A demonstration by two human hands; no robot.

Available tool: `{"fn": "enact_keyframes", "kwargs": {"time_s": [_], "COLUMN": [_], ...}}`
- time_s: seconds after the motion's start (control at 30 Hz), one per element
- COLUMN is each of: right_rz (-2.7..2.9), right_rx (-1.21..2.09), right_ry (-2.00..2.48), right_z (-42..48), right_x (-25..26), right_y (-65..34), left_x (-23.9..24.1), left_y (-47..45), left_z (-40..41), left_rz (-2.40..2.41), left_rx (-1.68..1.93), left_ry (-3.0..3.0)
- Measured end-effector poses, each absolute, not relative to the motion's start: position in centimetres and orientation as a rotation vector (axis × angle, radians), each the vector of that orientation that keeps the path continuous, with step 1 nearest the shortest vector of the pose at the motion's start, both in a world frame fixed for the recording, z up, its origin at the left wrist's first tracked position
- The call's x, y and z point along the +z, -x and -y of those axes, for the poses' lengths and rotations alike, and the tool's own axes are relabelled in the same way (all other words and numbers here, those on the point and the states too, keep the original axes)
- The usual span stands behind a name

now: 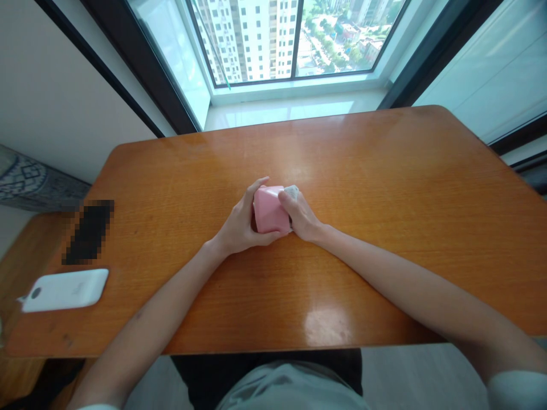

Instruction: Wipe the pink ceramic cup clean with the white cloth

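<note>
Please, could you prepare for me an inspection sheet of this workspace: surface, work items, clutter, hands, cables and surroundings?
Surface: brown wooden table, shiny, with light reflections.
Work items: pink object, perhaps a cup, between the hands; pale cloth beside it.
Clutter: white device and pixelated dark item, both at the table's left side.
Hands: left hand grips the pink object; right hand holds the cloth, thumb against the pink object.
Cables: none clearly seen; a small piece at the white device's left end is unclear.
Surroundings: window beyond the far edge, buildings outside; pale wall at left.
</note>
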State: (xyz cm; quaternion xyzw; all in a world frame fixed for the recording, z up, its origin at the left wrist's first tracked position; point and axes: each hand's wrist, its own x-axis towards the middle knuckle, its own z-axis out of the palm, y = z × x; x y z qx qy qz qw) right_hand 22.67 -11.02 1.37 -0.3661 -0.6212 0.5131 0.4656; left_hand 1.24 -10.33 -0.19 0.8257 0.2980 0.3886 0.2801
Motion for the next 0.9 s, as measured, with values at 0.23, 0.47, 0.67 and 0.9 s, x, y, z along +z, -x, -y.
{"fn": "enact_keyframes", "kwargs": {"time_s": [0.23, 0.47, 0.67, 0.9], "right_rz": [1.508, 1.474, 1.542, 1.591], "right_rx": [1.278, 1.288, 1.234, 1.22], "right_ry": [0.873, 0.887, 0.832, 0.857], "right_z": [11.2, 10.8, 11.1, 11.5], "right_x": [1.7, 0.9, 1.2, 1.9], "right_y": [-22.6, -22.7, -23.0, -22.9], "left_x": [-1.1, -0.7, 0.1, -0.7], "left_y": [-1.0, -1.0, -1.9, -2.2], "left_z": [10.0, 10.1, 11.0, 11.6], "left_rz": [-0.681, -0.741, -0.788, -0.838], "left_rx": [1.084, 1.085, 1.14, 1.06], "left_ry": [-2.279, -2.527, -2.293, -2.091]}}
